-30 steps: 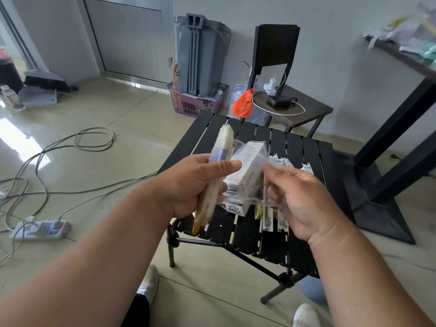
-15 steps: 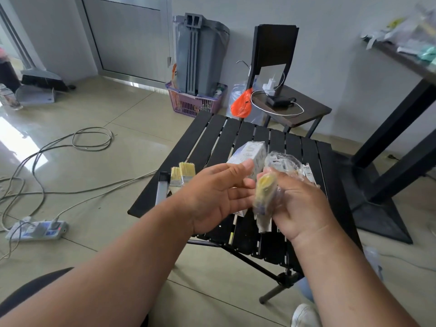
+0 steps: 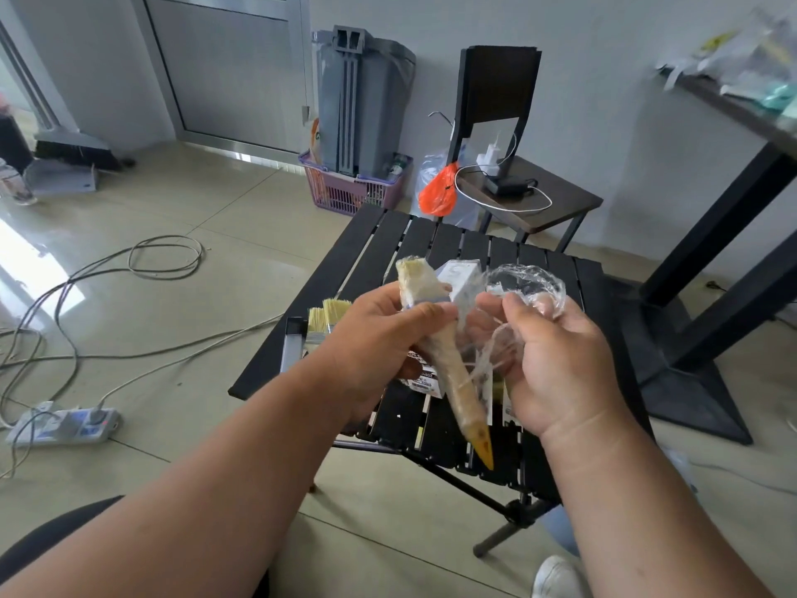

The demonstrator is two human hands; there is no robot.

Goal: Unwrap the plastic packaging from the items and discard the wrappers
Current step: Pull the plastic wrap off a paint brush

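**Lighting and picture quality, head view**

You get bright, even daylight. Its source lies at your left: a blown-out white glare patch on the floor tiles [image 3: 30, 269]. Shadows under the slatted table [image 3: 435, 248] are soft and faint. The clear wrap [image 3: 524, 282] shows small highlights. Wide-angle bowing bends the door frame [image 3: 302, 71]. The shelf clutter [image 3: 750, 58] at upper right is smeared.

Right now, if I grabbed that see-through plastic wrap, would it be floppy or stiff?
Probably floppy: the plastic wrap bunches and crinkles in the right hand. Likely very light, since thin strands stretch toward the paintbrush. It may cling.
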